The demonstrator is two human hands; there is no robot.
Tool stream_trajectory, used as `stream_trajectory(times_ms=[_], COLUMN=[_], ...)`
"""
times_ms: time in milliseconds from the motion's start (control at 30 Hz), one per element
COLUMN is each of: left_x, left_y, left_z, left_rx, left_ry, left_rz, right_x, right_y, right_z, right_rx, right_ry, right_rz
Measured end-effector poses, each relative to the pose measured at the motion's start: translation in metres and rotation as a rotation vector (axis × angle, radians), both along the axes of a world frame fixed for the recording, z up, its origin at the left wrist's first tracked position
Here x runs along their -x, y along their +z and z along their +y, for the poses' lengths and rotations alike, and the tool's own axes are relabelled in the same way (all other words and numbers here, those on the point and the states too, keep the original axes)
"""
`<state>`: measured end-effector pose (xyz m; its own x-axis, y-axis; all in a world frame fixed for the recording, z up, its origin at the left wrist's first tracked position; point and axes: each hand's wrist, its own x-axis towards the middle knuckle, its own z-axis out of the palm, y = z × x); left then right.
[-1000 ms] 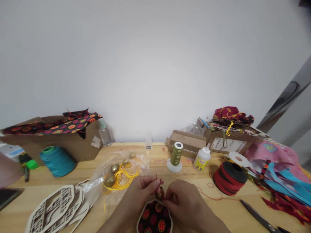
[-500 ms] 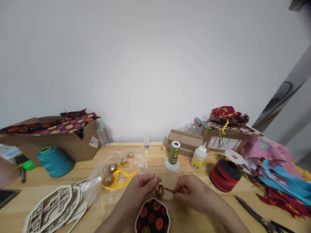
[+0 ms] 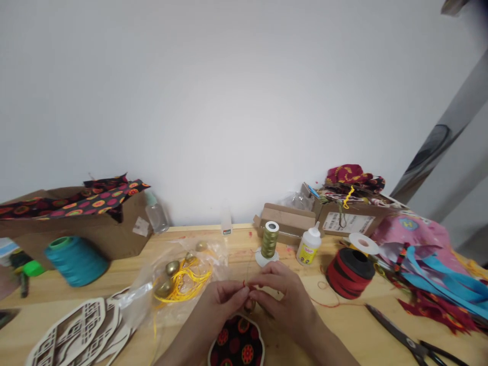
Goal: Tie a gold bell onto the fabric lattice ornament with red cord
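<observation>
My left hand (image 3: 219, 303) and my right hand (image 3: 284, 300) meet at the fingertips just above the table's near edge. Both pinch a thin red thread (image 3: 245, 284), and a small gold bell (image 3: 249, 305) hangs between them under the fingers. Directly below lies a scalloped black fabric piece with red and orange flowers (image 3: 237, 343). A red thread trails off to the right across the wood (image 3: 328, 303).
A clear bag of gold bells and yellow cord (image 3: 179, 277), wooden lattice cutouts (image 3: 72, 333), a teal thread cone (image 3: 76, 259), an olive thread spool (image 3: 270, 241), a glue bottle (image 3: 308, 247), a red ribbon roll (image 3: 351, 269), scissors (image 3: 404, 338), cardboard boxes (image 3: 95, 229) and ribbons (image 3: 438, 279).
My right hand, drawn out to the right half a second ago, has come back in to meet the left hand's fingertips. The view has shifted slightly right.
</observation>
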<state>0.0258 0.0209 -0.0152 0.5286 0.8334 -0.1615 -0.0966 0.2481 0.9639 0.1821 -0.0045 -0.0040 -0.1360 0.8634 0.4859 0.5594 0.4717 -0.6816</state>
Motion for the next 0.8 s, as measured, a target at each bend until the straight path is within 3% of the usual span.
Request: stream_trajectory(times_ms=[267, 400, 500, 667, 800], left_x=[0.004, 0.005, 0.007, 0.012, 0.009], left_y=[-0.003, 0.004, 0.011, 0.015, 0.014], left_z=[0.000, 0.000, 0.003, 0.007, 0.005], left_rx=[0.123, 0.083, -0.223, -1.037, -1.329], left_ry=[0.005, 0.025, 0.063, 0.107, 0.170], left_rz=[-0.118, -0.011, 0.252, 0.659, 0.837], right_x=[0.001, 0.003, 0.004, 0.009, 0.011], right_y=[-0.004, -0.004, -0.010, -0.021, -0.020], right_z=[-0.002, -0.003, -0.002, 0.002, 0.002], right_rx=[-0.102, 0.017, 0.204, 0.294, 0.320], right_ry=[0.035, 0.057, 0.077, 0.121, 0.106], right_rz=[0.019, 0.144, 0.244, 0.211, 0.294])
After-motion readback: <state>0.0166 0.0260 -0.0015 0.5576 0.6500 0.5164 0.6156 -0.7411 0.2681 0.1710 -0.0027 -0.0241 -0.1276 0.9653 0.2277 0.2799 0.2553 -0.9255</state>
